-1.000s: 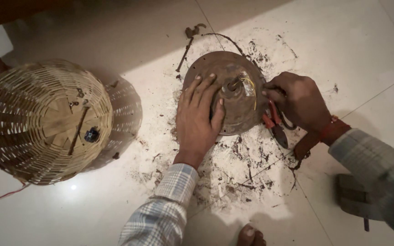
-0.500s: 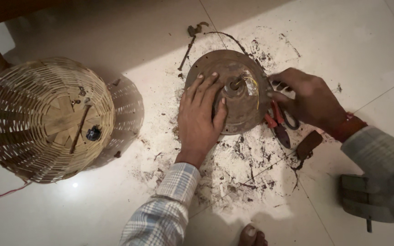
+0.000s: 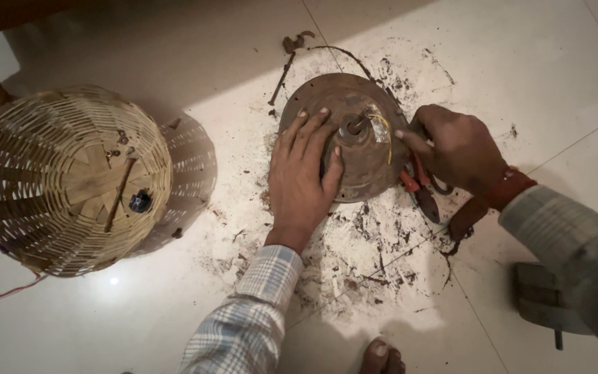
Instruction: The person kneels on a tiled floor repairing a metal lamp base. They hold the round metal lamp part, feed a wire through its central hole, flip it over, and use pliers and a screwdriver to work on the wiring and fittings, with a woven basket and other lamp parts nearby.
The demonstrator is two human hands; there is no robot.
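Rusty metal dome (image 3: 361, 163): upper centre of frame, on white tiled floor (image 3: 555, 62) amid dark debris. My left hand (image 3: 304, 176) lies spread flat on it. My right hand (image 3: 451, 149) is curled around red-handled pliers (image 3: 420, 192) at its right edge. Woven basket (image 3: 64, 176): left of frame, overturned.

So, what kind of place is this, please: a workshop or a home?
Probably a home floor rather than a workshop: glossy pale floor tiles, a woven basket upturned beside the work, and a bare foot. The rusty metal disc lies directly on the tiles amid dirt.
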